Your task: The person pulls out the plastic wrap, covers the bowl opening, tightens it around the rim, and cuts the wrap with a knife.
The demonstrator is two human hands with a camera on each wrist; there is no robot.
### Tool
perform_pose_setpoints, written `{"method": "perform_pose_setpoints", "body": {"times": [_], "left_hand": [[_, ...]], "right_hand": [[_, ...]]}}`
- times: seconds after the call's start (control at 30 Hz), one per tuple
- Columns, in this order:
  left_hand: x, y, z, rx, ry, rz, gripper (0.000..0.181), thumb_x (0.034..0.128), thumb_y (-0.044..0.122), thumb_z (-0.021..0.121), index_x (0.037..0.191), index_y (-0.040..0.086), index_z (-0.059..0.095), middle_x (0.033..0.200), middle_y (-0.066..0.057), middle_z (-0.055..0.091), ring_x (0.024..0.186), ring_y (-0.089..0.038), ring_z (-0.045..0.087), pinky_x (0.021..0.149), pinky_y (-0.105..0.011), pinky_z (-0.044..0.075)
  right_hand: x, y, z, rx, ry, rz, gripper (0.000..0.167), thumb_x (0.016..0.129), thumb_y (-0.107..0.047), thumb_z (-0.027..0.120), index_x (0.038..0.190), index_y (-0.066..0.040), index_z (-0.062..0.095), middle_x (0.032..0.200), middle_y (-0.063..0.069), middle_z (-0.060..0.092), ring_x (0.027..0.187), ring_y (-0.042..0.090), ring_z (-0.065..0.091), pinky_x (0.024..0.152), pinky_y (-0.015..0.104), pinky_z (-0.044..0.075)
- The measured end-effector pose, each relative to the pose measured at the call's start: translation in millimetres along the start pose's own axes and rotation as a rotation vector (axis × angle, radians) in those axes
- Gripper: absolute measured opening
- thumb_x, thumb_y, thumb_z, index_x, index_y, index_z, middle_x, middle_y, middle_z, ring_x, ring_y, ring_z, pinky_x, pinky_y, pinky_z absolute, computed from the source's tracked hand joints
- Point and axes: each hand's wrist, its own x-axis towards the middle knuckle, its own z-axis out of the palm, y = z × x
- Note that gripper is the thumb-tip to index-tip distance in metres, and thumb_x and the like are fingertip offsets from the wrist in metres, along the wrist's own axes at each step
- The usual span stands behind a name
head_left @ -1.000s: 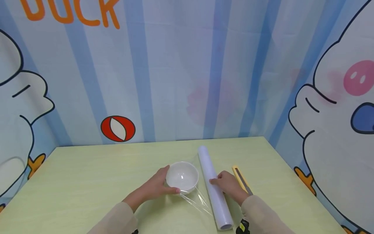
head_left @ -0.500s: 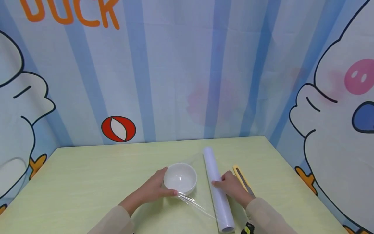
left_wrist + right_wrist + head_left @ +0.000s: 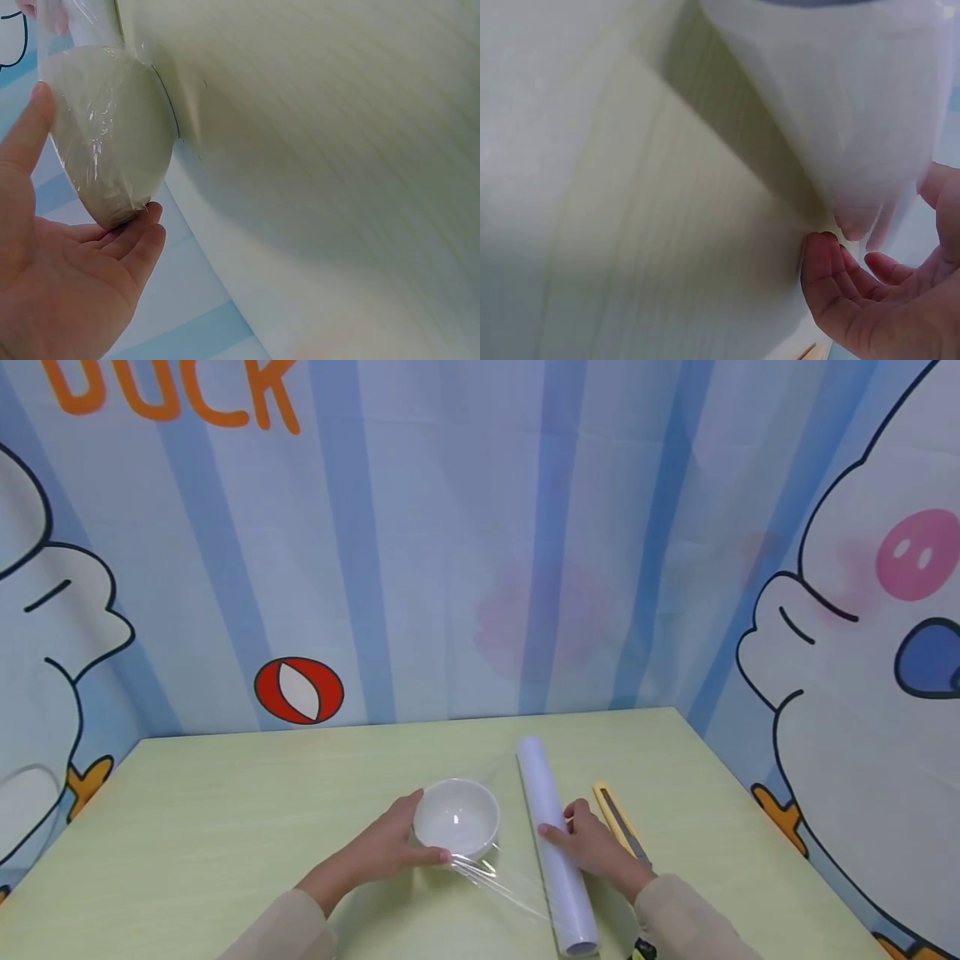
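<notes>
My left hand (image 3: 384,847) holds a white bowl (image 3: 456,818) at its left side, thumb toward the front and fingers round the far side. Clear cling film (image 3: 487,877) runs from the bowl to the roll and gathers in folds by my left thumb. In the left wrist view the film clings over the bowl's outside (image 3: 112,142). A long roll of cling film (image 3: 551,843) lies on the table to the right of the bowl. My right hand (image 3: 588,843) grips the roll loosely about its middle, thumb on top and fingers curled at its right side.
A yellow utility knife (image 3: 622,822) lies just right of the roll, partly behind my right wrist. The light wooden table (image 3: 262,818) ends at a striped blue curtain (image 3: 450,568) with cartoon prints. Something black and yellow (image 3: 643,948) shows by my right sleeve.
The bowl has shifted left with my left hand, away from the roll. The roll has moved slightly right under my right hand, and the film between them is stretched into tighter folds.
</notes>
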Motion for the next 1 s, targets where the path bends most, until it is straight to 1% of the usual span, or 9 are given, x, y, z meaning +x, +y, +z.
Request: {"method": "perform_pose_setpoints", "body": {"times": [0.23, 0.37, 0.4, 0.47, 0.6, 0.73, 0.8, 0.87, 1.0], "left_hand": [[-2.7, -0.4, -1.4, 0.006, 0.004, -0.01, 0.096, 0.0693, 0.035, 0.079, 0.142, -0.001, 0.027, 0.137, -0.017, 0.04, 0.121, -0.03, 0.042, 0.101, -0.053, 0.036], [-0.9, -5.7, 0.0, -0.011, 0.013, 0.03, 0.093, 0.0687, 0.035, 0.079, 0.14, 0.001, 0.03, 0.135, -0.015, 0.042, 0.12, -0.029, 0.043, 0.1, -0.053, 0.037], [-0.3, -7.1, 0.5, -0.015, 0.016, 0.041, 0.093, 0.0686, 0.035, 0.08, 0.14, 0.001, 0.031, 0.134, -0.015, 0.042, 0.119, -0.029, 0.043, 0.1, -0.053, 0.037], [0.3, -8.8, 1.0, -0.024, 0.023, 0.06, 0.091, 0.0682, 0.034, 0.08, 0.138, 0.001, 0.032, 0.133, -0.015, 0.043, 0.118, -0.029, 0.043, 0.1, -0.052, 0.037], [1.6, -10.2, 2.1, -0.023, 0.04, 0.051, 0.092, 0.0672, 0.032, 0.081, 0.138, -0.002, 0.032, 0.133, -0.017, 0.042, 0.119, -0.03, 0.043, 0.1, -0.052, 0.037], [2.3, -10.9, 2.9, -0.025, 0.049, 0.045, 0.095, 0.0663, 0.032, 0.082, 0.137, -0.004, 0.031, 0.133, -0.019, 0.041, 0.119, -0.031, 0.043, 0.1, -0.052, 0.037], [2.7, -11.8, 3.2, -0.027, 0.049, 0.044, 0.095, 0.0662, 0.032, 0.082, 0.138, -0.004, 0.03, 0.134, -0.019, 0.041, 0.119, -0.031, 0.043, 0.1, -0.051, 0.037], [3.4, -13.0, 3.6, -0.028, 0.047, 0.049, 0.095, 0.0662, 0.032, 0.082, 0.137, -0.004, 0.03, 0.133, -0.019, 0.041, 0.119, -0.03, 0.043, 0.101, -0.051, 0.037], [5.2, -14.4, 4.2, -0.034, 0.036, 0.08, 0.092, 0.0671, 0.031, 0.081, 0.136, -0.004, 0.032, 0.132, -0.019, 0.041, 0.118, -0.031, 0.043, 0.1, -0.051, 0.037]], "right_hand": [[-2.2, -0.8, 2.5, 0.019, -0.015, 0.016, 0.046, 0.09, -0.032, 0.058, 0.111, 0.004, 0.037, 0.091, 0.016, 0.055, 0.075, 0.02, 0.055, 0.063, 0.033, 0.048], [-4.0, -0.1, -1.0, -0.017, 0.016, -0.012, 0.045, 0.09, -0.03, 0.056, 0.113, 0.006, 0.041, 0.095, 0.016, 0.056, 0.08, 0.021, 0.056, 0.067, 0.034, 0.048], [-4.5, 0.3, -3.6, -0.039, 0.033, -0.034, 0.045, 0.091, -0.03, 0.056, 0.113, 0.007, 0.043, 0.096, 0.016, 0.057, 0.082, 0.021, 0.056, 0.068, 0.035, 0.048], [-6.0, 2.4, -10.8, -0.106, 0.064, -0.061, 0.044, 0.091, -0.03, 0.054, 0.113, 0.008, 0.047, 0.101, 0.016, 0.057, 0.089, 0.024, 0.057, 0.073, 0.038, 0.048], [-4.8, 12.9, -30.2, -0.309, 0.13, -0.074, 0.041, 0.091, -0.028, 0.053, 0.112, 0.007, 0.05, 0.104, 0.019, 0.056, 0.094, 0.032, 0.053, 0.078, 0.047, 0.045], [-1.6, 32.0, -44.7, -0.528, 0.18, -0.006, 0.038, 0.088, -0.028, 0.054, 0.107, 0.005, 0.051, 0.101, 0.021, 0.052, 0.094, 0.038, 0.045, 0.076, 0.051, 0.038], [0.1, 41.3, -49.4, -0.582, 0.175, 0.024, 0.038, 0.087, -0.029, 0.055, 0.103, 0.005, 0.051, 0.096, 0.021, 0.05, 0.091, 0.038, 0.043, 0.073, 0.05, 0.038], [1.7, 48.2, -52.9, -0.587, 0.134, 0.043, 0.036, 0.087, -0.028, 0.054, 0.101, 0.006, 0.05, 0.095, 0.022, 0.048, 0.087, 0.037, 0.043, 0.069, 0.048, 0.039], [4.0, 51.5, -58.5, -0.498, 0.039, 0.064, 0.03, 0.086, -0.019, 0.05, 0.102, 0.006, 0.049, 0.095, 0.021, 0.045, 0.079, 0.033, 0.042, 0.061, 0.042, 0.04]]}}
